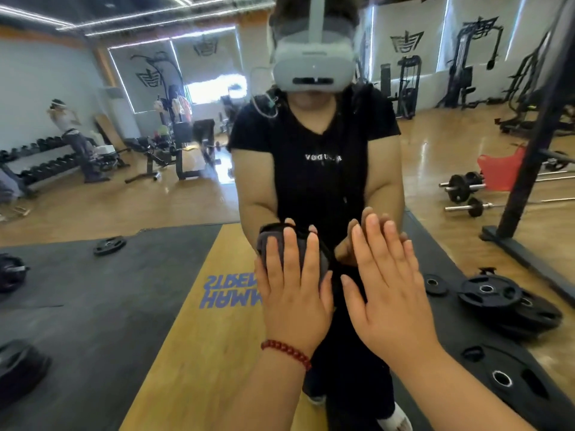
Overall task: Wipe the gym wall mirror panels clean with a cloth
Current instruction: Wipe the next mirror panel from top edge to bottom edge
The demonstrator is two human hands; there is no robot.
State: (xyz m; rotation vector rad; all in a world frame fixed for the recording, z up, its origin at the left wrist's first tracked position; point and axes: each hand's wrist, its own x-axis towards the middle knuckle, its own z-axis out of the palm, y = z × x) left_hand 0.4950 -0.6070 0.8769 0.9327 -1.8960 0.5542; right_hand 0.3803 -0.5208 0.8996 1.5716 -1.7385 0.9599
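The wall mirror [155, 188] fills the whole view and reflects the gym and my own figure in a black shirt with a headset. My left hand [294, 284], with a red bead bracelet at the wrist, presses a grey cloth [267, 244] flat against the glass, fingers spread over it. My right hand [385, 284] lies flat on the glass just to the right of the cloth, fingers apart and holding nothing. The cloth shows only around my left fingers; the rest is hidden under the hand.
In the reflection, black weight plates [497, 293] lie on the dark mat at the right, a barbell [463, 188] and a rack post [535, 144] stand beyond them. A dumbbell rack [40, 163] and another person [70, 132] are at the far left.
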